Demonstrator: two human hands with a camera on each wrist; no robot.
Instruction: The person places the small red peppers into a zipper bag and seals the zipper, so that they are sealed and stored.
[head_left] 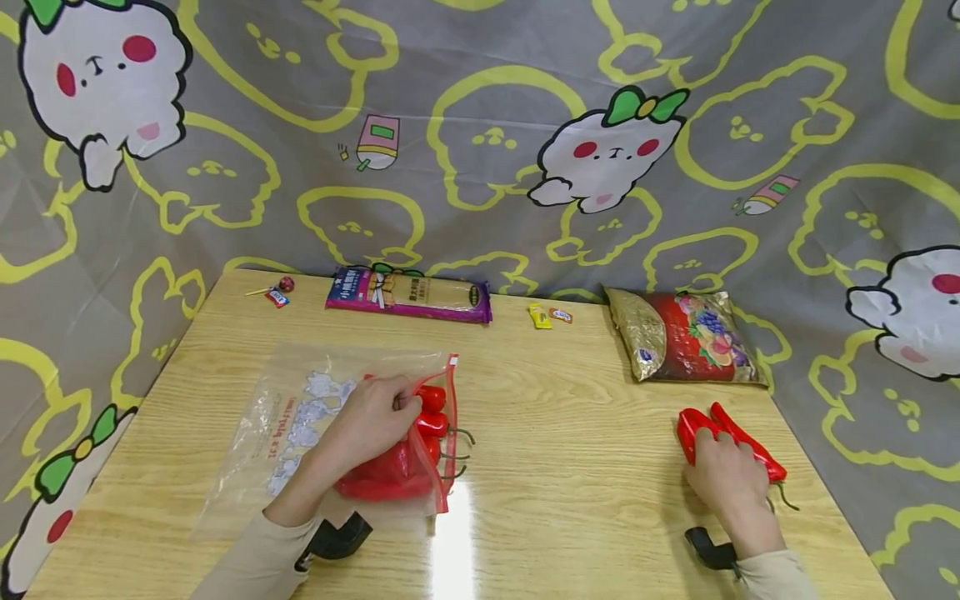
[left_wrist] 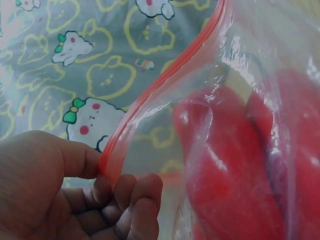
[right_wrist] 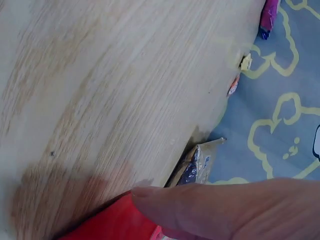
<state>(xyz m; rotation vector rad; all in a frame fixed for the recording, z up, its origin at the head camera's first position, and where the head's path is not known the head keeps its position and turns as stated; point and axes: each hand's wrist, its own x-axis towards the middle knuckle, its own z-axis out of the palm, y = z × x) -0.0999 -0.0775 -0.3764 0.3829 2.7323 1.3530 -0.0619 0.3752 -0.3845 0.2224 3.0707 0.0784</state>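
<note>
A clear zip bag (head_left: pixel 251 442) with a red seal strip and printed figures lies flat on the left side of the table. Several red peppers (head_left: pixel 432 425) with thin green stems are inside, near its mouth. My left hand (head_left: pixel 378 418) pinches the bag's edge, and the left wrist view shows thumb and fingers at the red seal strip (left_wrist: pixel 165 95), which is spread apart. Over at the right, my right hand (head_left: pixel 727 479) grips a red pepper (head_left: pixel 692 427), with the thumb (right_wrist: pixel 175 202) along it. Another red pepper (head_left: pixel 753 446) lies beside it, partly under the fingers.
Along the back stand a purple noodle-like packet (head_left: pixel 420 296) and a gold and red bag (head_left: pixel 686 337). Small wrapped candies (head_left: pixel 540 317) lie between them. A lollipop (head_left: pixel 286 284) and another candy (head_left: pixel 277 298) are at the back left. Patterned cloth (head_left: pixel 480 125) encloses the table.
</note>
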